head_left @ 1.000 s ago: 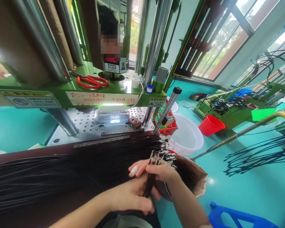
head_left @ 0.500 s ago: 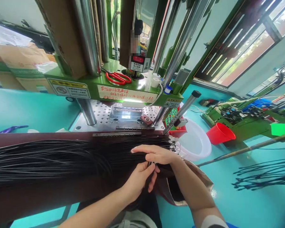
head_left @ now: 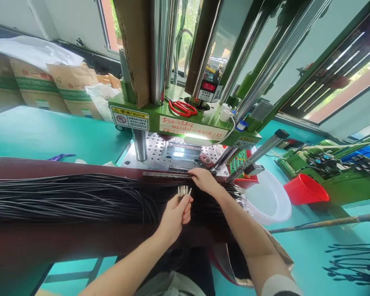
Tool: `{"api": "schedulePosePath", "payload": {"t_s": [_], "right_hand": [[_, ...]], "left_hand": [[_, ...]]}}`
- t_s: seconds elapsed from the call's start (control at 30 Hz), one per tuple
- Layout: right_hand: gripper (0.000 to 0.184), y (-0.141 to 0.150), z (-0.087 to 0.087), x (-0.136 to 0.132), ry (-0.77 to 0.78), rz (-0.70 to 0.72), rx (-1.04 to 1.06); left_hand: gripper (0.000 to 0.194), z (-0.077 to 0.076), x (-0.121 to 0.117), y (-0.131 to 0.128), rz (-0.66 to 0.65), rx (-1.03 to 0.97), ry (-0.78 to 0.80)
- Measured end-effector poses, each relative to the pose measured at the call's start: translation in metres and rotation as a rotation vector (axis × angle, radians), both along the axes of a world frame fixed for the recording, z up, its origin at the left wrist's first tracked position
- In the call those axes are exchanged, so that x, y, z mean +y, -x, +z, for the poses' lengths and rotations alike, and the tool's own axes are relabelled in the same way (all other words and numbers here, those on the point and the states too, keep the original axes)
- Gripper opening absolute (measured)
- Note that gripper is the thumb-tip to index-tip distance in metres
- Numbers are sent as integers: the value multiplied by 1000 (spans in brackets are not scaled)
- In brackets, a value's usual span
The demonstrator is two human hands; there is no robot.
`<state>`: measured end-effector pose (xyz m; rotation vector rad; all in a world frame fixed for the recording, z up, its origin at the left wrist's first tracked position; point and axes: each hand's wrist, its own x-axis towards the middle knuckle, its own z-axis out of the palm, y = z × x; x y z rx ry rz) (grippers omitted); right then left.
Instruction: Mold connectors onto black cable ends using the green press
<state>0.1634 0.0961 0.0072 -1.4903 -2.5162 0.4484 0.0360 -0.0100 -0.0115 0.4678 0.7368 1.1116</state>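
My left hand is closed around a small bunch of cable ends, whose silvery metal connectors stick up above the fingers. Ahead of it, my right hand reaches over the bench edge with its fingertips pinched together at the slotted metal strip marked A. What those fingertips hold, if anything, is too small to make out. Beneath both hands, a thick bundle of black cables lies along the brown bench, its metal ends gathered at the right.
A green press stands ahead, with red-handled pliers on its ledge and a lit mold on the perforated plate. To the right are a white tub and a red bucket. Paper sacks stand at the left.
My right hand has moved away from my left hand, forward to the metal strip. My left hand has risen a little, showing the connectors upright. The view has shifted left.
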Motion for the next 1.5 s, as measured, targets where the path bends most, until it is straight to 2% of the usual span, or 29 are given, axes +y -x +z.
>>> {"api": "schedulePosePath", "payload": {"t_s": [0.07,0.13,0.2,0.27,0.37,0.43,0.53,0.63,0.7,0.77,0.87,0.93,1.07,1.37,1.43,1.5], "right_hand": [[28,8,-5,10,-53,72,-294],[29,15,-3,13,-87,127,-469],[27,21,6,12,-67,164,-558],[25,23,19,9,-3,187,-556],[18,16,34,-4,110,187,-361],[14,6,35,-21,182,135,-174],[14,-14,20,-52,386,-58,139],[29,-30,0,-80,606,-276,542],[36,-36,-11,-91,627,-356,838],[37,-40,-18,-96,576,-418,1130],[42,-42,-27,-95,520,-527,1434],[43,-44,-32,-94,509,-567,1499],[42,-46,-38,-94,482,-547,1466],[49,-40,-33,-100,322,-523,1190],[48,-41,-33,-100,345,-524,1211],[47,-42,-34,-99,398,-537,1284]], "left_hand": [[32,-3,2,9,15,9,12],[31,-7,1,13,15,8,13],[30,-8,0,15,9,0,4],[30,-8,0,15,2,-11,-8],[30,-8,0,17,-8,-34,-15],[31,-8,1,17,-23,-38,-13],[31,-8,2,16,-59,11,-23],[31,-8,5,9,-107,100,-58],[32,-7,8,1,-152,159,-80],[33,-4,10,-9,-186,236,-95],[32,-1,14,-24,-219,386,-152],[27,0,17,-32,-242,467,-222],[21,-1,22,-38,-253,567,-314],[20,-3,25,-33,-276,657,-357],[24,-3,26,-32,-280,638,-358],[27,0,28,-29,-196,617,-355]]}}
